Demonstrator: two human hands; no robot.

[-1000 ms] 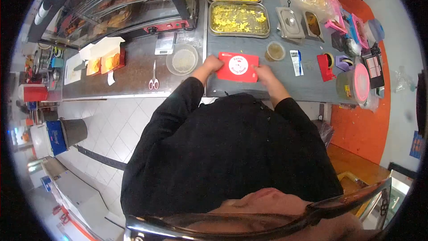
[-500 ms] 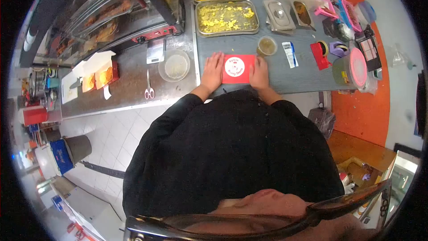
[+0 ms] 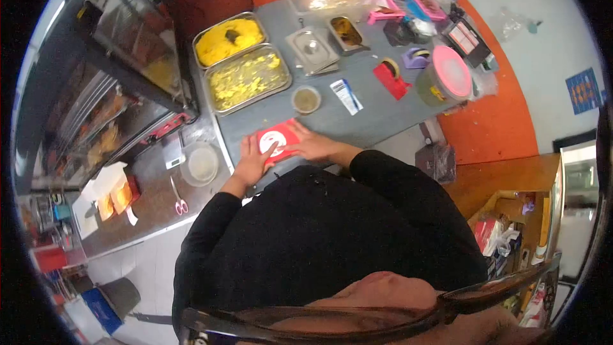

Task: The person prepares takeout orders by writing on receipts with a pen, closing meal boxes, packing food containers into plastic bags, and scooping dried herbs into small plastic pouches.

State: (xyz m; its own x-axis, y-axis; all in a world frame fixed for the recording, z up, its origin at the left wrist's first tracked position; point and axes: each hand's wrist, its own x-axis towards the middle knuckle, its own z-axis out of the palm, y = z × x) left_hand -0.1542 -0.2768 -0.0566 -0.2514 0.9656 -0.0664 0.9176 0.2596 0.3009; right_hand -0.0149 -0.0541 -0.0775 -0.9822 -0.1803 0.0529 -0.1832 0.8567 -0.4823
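A flat red box (image 3: 281, 135) with a round white logo lies near the front edge of the grey table. My left hand (image 3: 253, 160) rests on its left side, fingers spread. Across its right side lies my right hand (image 3: 313, 145), fingers stretched over the red surface. Just beyond the box stands a small round tub (image 3: 306, 99) with brownish contents. A metal tray (image 3: 248, 79) with scattered yellow pieces is behind my left hand, and a fuller yellow tray (image 3: 230, 39) sits beyond that one.
Scissors (image 3: 179, 197), a clear bowl (image 3: 202, 163) and an open box of food (image 3: 113, 193) are on the dark counter at left, by a glass display cabinet (image 3: 108, 96). At right are a pen and packet (image 3: 347, 96), tape dispensers (image 3: 391, 76) and a pink-lidded tub (image 3: 445, 75).
The view has swung to the right and tilted. My hands have moved from the box's side edges to lie more over its top, with the right hand reaching farther across.
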